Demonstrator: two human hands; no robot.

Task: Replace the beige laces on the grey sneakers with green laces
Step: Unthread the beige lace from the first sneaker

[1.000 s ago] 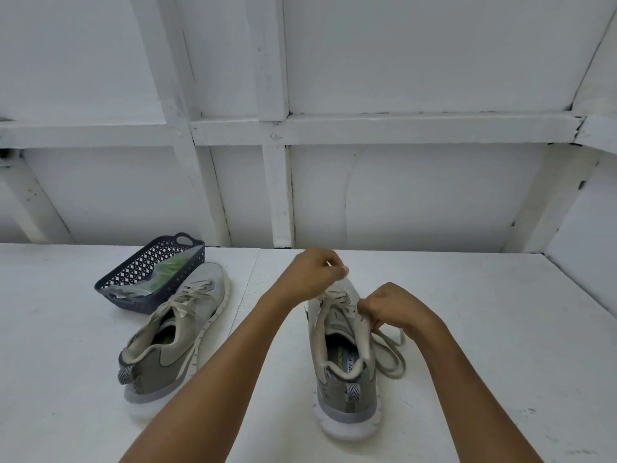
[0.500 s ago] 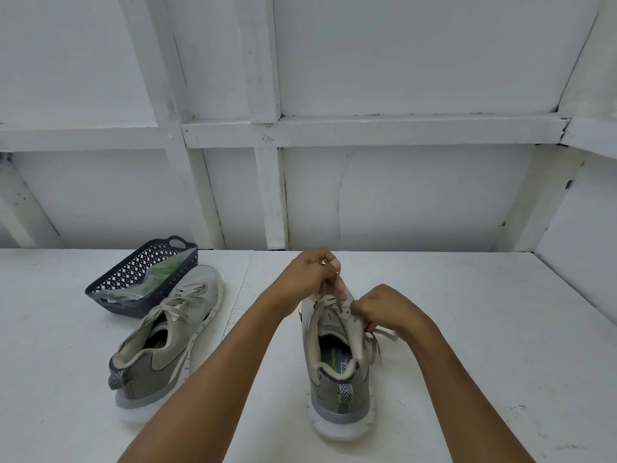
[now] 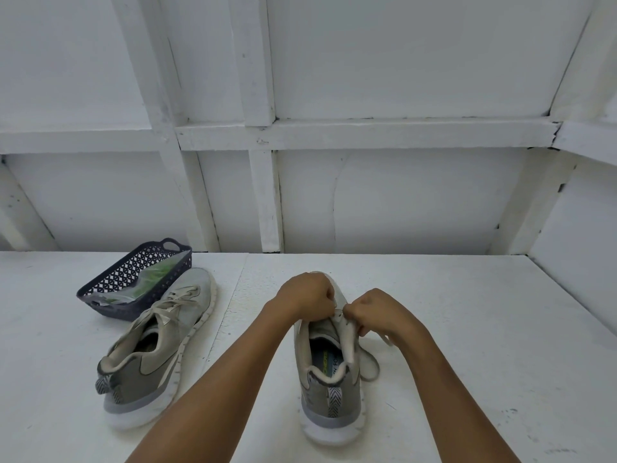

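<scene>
From the head camera, both forearms reach forward over a white worktop [image 3: 467, 329] to a grey sneaker [image 3: 329, 389] that stands upright in the middle of the view, heel toward the person and toe pointing at the wall [image 3: 400, 202].

The left grip [image 3: 309, 295] sits over the forefoot of this sneaker. Its fingers are curled tight and closed on the beige lace [image 3: 370, 365] at the eyelets, though the knuckles hide the exact pinch. The right grip [image 3: 374, 310] is just beside it, almost knuckle to knuckle, with its fingers also curled and the lace pinched where it crosses the top of the tongue.

The lace is partly slack. One loop hangs off the sneaker's right side and lies on the worktop next to the sole, and a loose end trails out below the right wrist. The collar of the shoe gapes open, and the printed insole shows inside.

Well to the left lies the other sneaker [image 3: 160, 355], tipped toward its side with the toe angled away and to the right. Its tied laces [image 3: 173, 300] are beige and knotted in a bow.

Just behind this sneaker's toe, touching it or nearly so, a dark lattice basket [image 3: 110, 289] with a handle loop rests on the worktop. Inside the basket is a clear plastic bag with the green laces [image 3: 157, 275] visible through it.

The wall behind is made of white panels with white battens.
</scene>
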